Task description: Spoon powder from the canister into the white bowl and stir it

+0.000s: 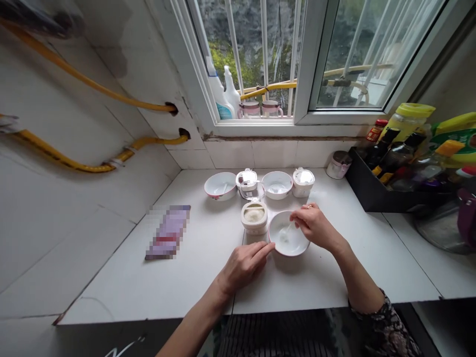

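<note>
My right hand pinches a small white spoon, its head down inside a white bowl. A little white grainy stuff lies at the bottom of that bowl. The fingertips of my left hand rest against the bowl's left rim, fingers stretched out and holding nothing. Just left of the bowl stands a white seasoning jar, its clear lid raised and white grains inside. Behind it is another seasoning jar with its lid partly up, between two more white bowls. A third jar looks closed.
A black box of bottles fills the back right, beside a glass pot lid. A lidded jar stands by the wall. At left lies a blurred purple packet. Yellow pipes run along the left wall.
</note>
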### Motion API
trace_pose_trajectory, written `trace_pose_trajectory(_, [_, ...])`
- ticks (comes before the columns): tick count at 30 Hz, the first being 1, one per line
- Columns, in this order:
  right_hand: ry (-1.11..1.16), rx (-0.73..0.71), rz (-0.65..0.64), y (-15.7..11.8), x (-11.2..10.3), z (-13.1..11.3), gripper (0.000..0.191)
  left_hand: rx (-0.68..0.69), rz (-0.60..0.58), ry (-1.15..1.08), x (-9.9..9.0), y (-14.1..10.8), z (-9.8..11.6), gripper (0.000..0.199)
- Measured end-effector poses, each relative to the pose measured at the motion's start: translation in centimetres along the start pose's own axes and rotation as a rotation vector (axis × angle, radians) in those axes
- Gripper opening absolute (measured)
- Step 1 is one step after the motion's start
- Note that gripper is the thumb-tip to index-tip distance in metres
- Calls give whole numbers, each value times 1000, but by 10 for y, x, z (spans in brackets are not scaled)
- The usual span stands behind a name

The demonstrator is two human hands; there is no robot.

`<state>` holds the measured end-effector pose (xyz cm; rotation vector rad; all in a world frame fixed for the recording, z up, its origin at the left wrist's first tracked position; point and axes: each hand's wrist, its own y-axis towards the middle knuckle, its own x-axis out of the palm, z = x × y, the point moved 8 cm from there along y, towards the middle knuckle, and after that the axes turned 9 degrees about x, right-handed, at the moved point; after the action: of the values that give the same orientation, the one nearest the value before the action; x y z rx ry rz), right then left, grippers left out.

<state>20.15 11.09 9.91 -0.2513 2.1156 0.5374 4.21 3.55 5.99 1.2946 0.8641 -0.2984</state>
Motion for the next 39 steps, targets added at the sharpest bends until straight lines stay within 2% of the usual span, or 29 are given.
trace_pose_trajectory(2, [44,5,-63,-1,4,-2,25,3,1,1,0,0,0,35])
trace_pose_trajectory(8, [83,112,-46,0,6,3,24,17,-6,11,-1,2,2,34])
trace_pose_trajectory(12, [165,125,-64,0,12,-1,25,14,-10,9,-1,2,2,35])
trace_pose_trajectory(16, [276,217,-73,0,13,2,25,18,-6,15,0,1,1,36])
trace_pose_trajectory(20, [419,289,-39,1,9,11,21,6,-6,22,0,1,0,35])
trace_pose_trajectory(29, [796,550,35,2,10,44,15,23,11,27,1,2,1,38])
trace_pose_trajectory(33, [913,591,39,4,11,50,16,10,0,26,2,1,0,38])
trace_pose_trajectory(39, [970,598,83,4,9,56,15,9,-4,26,4,-1,-1,36])
